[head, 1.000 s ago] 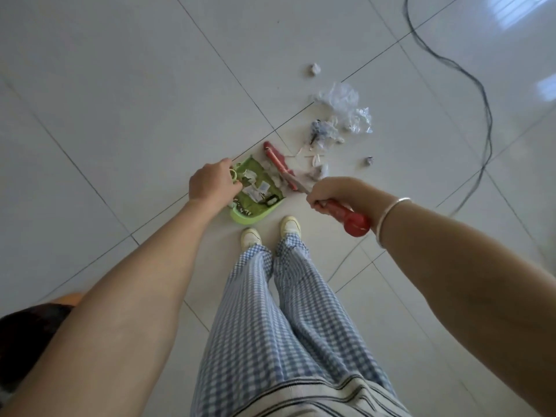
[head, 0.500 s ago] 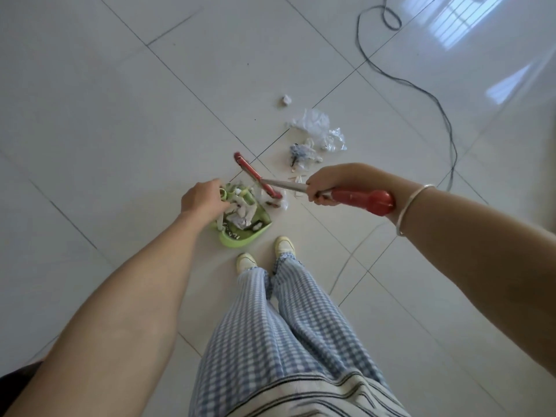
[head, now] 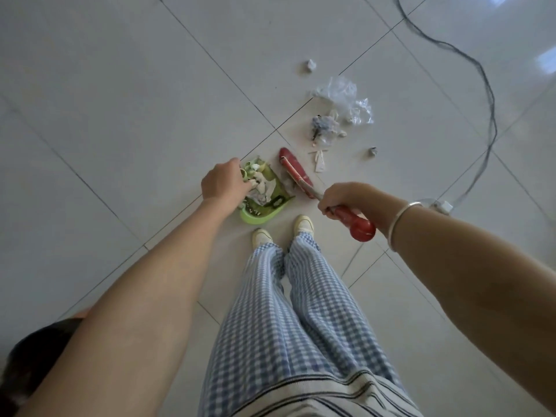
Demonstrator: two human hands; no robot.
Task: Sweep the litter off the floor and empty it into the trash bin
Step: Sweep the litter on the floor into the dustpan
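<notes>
Centre frame: left hand clamped on green dustpan, best kept flat. Right of it, right hand wrapped round red broom; worth reaching past litter, upper right, and drawing inward.

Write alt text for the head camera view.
Seen from above, a person's left hand holds a green dustpan full of litter while the right hand grips a red broom beside it. Crumpled plastic and paper scraps lie on the white tiled floor beyond.
</notes>
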